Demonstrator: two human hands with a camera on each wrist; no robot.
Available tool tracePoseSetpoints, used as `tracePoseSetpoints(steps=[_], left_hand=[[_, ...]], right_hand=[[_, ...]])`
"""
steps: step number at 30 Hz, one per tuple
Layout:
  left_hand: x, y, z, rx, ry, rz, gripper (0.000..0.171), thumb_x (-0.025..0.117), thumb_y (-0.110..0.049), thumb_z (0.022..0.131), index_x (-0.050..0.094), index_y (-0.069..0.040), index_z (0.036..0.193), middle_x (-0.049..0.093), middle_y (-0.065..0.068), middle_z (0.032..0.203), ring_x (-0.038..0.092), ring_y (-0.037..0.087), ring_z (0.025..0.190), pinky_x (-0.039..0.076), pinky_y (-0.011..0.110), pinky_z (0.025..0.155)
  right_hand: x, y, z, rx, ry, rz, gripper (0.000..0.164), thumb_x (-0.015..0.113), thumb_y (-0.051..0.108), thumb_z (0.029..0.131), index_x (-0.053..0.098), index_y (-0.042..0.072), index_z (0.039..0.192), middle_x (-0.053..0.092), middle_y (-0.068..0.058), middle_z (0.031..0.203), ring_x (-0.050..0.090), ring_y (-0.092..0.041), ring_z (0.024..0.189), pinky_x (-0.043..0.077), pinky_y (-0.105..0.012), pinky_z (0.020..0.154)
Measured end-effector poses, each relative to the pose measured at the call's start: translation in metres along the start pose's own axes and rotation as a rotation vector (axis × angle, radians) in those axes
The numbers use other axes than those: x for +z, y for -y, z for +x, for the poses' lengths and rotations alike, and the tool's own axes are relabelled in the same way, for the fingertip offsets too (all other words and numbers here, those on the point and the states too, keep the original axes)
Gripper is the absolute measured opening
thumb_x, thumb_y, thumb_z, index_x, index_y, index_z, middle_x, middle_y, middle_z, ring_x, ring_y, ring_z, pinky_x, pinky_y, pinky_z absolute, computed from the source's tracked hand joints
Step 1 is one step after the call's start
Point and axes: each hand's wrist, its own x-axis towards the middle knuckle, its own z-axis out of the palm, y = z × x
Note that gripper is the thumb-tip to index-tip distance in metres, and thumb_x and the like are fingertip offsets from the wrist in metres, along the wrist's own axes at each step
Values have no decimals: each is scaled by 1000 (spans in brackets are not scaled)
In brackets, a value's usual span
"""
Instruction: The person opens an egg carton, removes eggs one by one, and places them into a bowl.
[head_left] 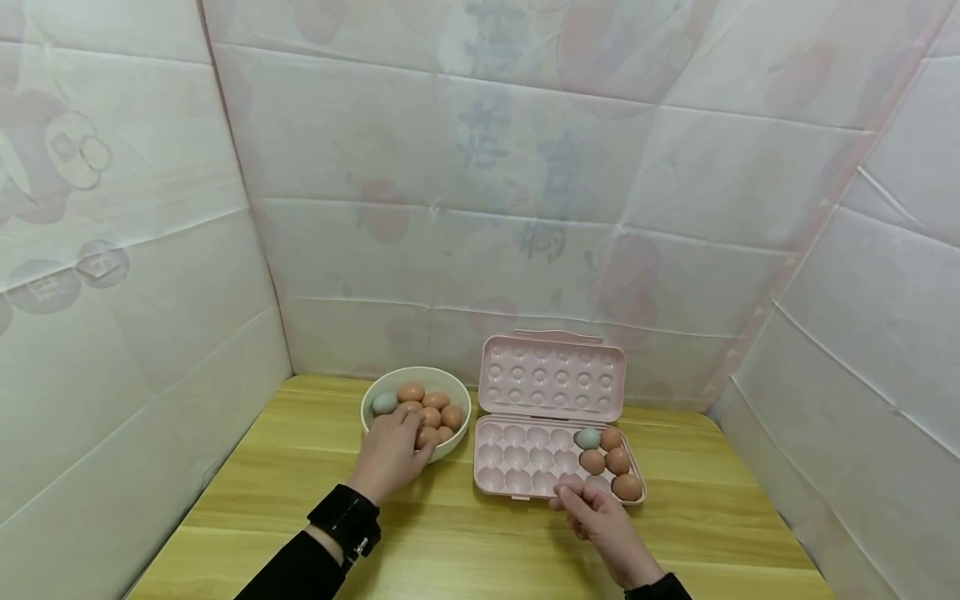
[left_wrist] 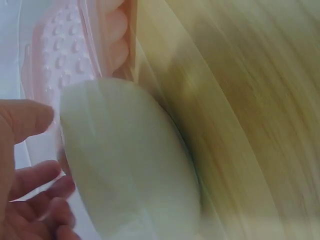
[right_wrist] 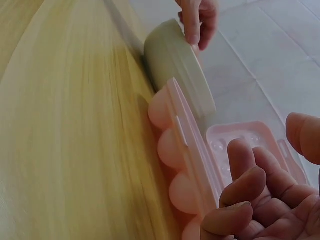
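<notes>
My left hand (head_left: 390,454) reaches over the rim of a cream bowl (left_wrist: 130,160), its fingers over the brown eggs (head_left: 435,402) inside. A pale blue-green egg (head_left: 385,403) lies at the bowl's left side. In the left wrist view, thumb and fingers are apart with nothing seen between them; the fingertips are partly hidden behind the rim. My right hand (head_left: 600,521) hovers at the front edge of a pink egg carton (head_left: 517,457), fingers loosely bent and holding nothing. Several brown eggs and one pale blue-green egg (head_left: 587,438) sit in the carton's right-hand cups.
The carton's dimpled lid (head_left: 551,375) stands raised at the back. Bowl and carton stand side by side on a yellow wood-grain table (head_left: 480,542). Pale printed sheeting (head_left: 510,275) walls in the table at the back and both sides.
</notes>
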Motion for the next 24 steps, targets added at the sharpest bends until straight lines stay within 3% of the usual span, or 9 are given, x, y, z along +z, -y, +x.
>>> tracePoseSetpoints(steps=[5, 9, 13, 16, 21, 23, 24], left_hand=[[-5, -20, -1, 44, 40, -39, 28, 87, -25, 87, 70, -8, 101, 68, 7, 101, 65, 27, 93, 54, 48, 78], [-8, -41, -6, 96, 173, -149, 27, 84, -26, 91, 74, -8, 107, 74, 5, 106, 70, 23, 101, 59, 44, 89], [-10, -61, -17, 119, 337, -239, 25, 79, -30, 96, 76, -10, 112, 78, 3, 106, 71, 18, 100, 60, 37, 90], [-11, -74, -26, 124, 405, -277, 24, 78, -33, 98, 75, -13, 112, 77, 0, 105, 71, 13, 96, 60, 33, 86], [-10, -89, -41, 138, 419, -320, 24, 79, -34, 97, 76, -14, 110, 77, -2, 103, 70, 9, 93, 59, 28, 82], [-9, -94, -47, 138, 419, -341, 24, 79, -34, 98, 76, -14, 110, 77, -3, 102, 70, 9, 93, 58, 26, 81], [-9, -95, -49, 134, 422, -354, 24, 79, -34, 98, 76, -14, 111, 77, -3, 102, 70, 10, 93, 58, 26, 80]], right_hand=[[-10, 7, 3, -42, -127, -113, 34, 66, 23, 107, 69, -7, 123, 77, 5, 102, 54, -2, 76, 47, -19, 71], [-24, 12, 10, -123, -237, -319, 30, 73, 21, 103, 73, -3, 122, 76, -5, 105, 61, 0, 88, 53, -19, 76], [-37, 16, 19, -237, -304, -587, 26, 77, 19, 99, 74, 1, 118, 71, -4, 98, 54, -3, 79, 48, -20, 69], [-45, 19, 26, -326, -328, -779, 23, 80, 19, 97, 72, 4, 113, 65, 0, 88, 49, -4, 73, 43, -21, 66], [-57, 19, 42, -413, -293, -969, 23, 82, 19, 96, 63, 7, 102, 45, -1, 72, 38, -6, 63, 32, -24, 63], [-61, 17, 50, -420, -276, -1036, 22, 81, 20, 96, 65, 8, 104, 52, -3, 77, 43, -8, 65, 38, -27, 64], [-63, 15, 53, -421, -274, -1069, 23, 81, 20, 96, 68, 7, 109, 60, -5, 83, 52, -12, 69, 46, -30, 67]])
